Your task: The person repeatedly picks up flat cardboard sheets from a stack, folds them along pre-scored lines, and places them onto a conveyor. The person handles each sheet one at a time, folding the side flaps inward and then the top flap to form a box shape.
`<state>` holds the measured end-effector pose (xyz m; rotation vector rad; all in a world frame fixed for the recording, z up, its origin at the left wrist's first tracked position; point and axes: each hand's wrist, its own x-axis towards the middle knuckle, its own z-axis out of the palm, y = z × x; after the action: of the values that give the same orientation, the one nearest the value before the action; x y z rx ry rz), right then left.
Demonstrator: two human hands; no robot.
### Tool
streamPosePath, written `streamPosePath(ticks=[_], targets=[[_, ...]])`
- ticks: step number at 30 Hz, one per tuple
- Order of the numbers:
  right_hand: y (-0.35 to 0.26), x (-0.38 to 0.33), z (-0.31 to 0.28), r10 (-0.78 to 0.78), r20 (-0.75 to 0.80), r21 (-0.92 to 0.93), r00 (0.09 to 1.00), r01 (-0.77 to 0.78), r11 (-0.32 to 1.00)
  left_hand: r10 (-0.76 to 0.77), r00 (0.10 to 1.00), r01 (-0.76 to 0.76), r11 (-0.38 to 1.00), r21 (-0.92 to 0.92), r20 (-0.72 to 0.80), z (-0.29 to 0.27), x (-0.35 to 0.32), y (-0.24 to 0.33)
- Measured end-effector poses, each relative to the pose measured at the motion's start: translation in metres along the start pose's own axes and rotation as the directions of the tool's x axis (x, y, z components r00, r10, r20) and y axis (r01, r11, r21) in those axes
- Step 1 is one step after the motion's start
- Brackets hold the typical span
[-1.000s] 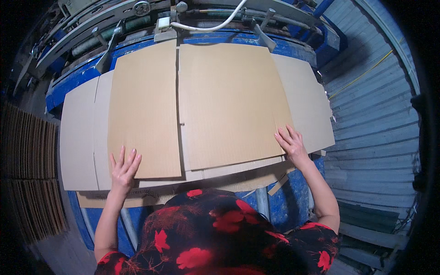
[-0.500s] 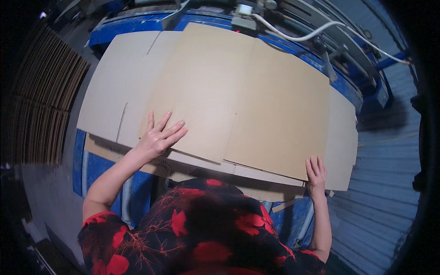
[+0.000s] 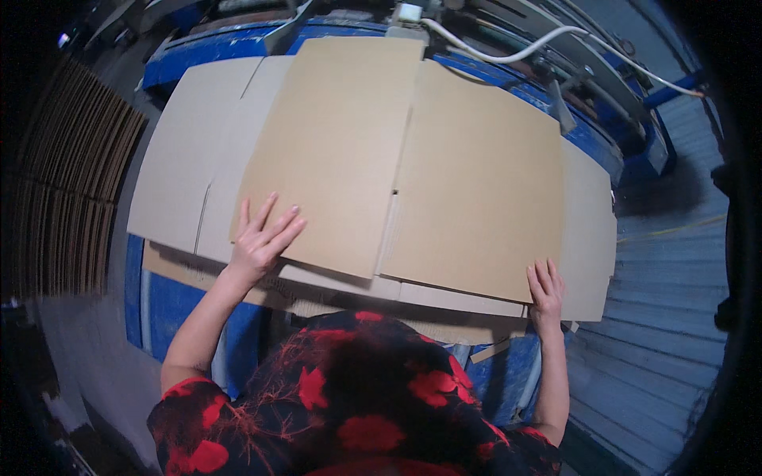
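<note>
A tan cardboard sheet lies in front of me, folded into a left panel [image 3: 325, 151] and a right panel [image 3: 484, 182]. A narrow gap runs between the two panels, and the left one sits slightly raised along it. Beneath them, paler cardboard [image 3: 178, 155] spreads out at both sides. My left hand [image 3: 262, 242] rests with spread fingers on the near left corner of the left panel. At the near right corner of the right panel, my right hand [image 3: 545, 293] lies with its fingers stretched over the edge. Its thumb is hidden.
A blue machine [image 3: 182, 59] with metal bars stands behind the cardboard, a white cable [image 3: 508, 57] looping over it. Stacked cardboard [image 3: 71, 182] stands at the left. Blue framework [image 3: 171, 305] shows below the near edge. Ribbed blue-grey flooring [image 3: 659, 317] extends at the right.
My left hand has shifted slightly left with the left panel, and the gap between the panels has widened. My right hand stays at its corner, moved only a little.
</note>
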<state>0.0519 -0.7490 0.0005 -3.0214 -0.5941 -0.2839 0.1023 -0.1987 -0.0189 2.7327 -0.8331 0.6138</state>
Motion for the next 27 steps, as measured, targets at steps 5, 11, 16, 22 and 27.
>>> streamPosePath(ticks=[5,11,16,22,27], targets=[[0.011,0.026,0.011,0.023,-0.041,0.047,0.999,-0.021,0.999,-0.037,0.995,0.04,0.999,0.026,-0.093,0.011,0.015,-0.007],[0.044,0.078,0.017,0.056,0.004,0.065,0.998,-0.056,0.996,-0.048,0.996,0.052,0.997,0.054,-0.073,0.034,0.06,-0.03],[0.079,0.145,0.035,0.061,-0.006,0.039,0.998,-0.061,0.997,-0.059,0.995,0.066,0.994,0.084,-0.082,0.068,0.115,-0.072],[0.119,0.252,0.059,0.128,-0.08,0.027,0.989,-0.126,0.992,-0.152,0.988,0.154,0.982,0.109,-0.031,0.11,0.204,-0.116],[0.135,0.262,0.054,0.301,-0.092,-0.176,0.949,-0.313,0.933,-0.292,0.956,0.292,0.956,-0.029,-0.005,0.099,0.224,-0.107]])
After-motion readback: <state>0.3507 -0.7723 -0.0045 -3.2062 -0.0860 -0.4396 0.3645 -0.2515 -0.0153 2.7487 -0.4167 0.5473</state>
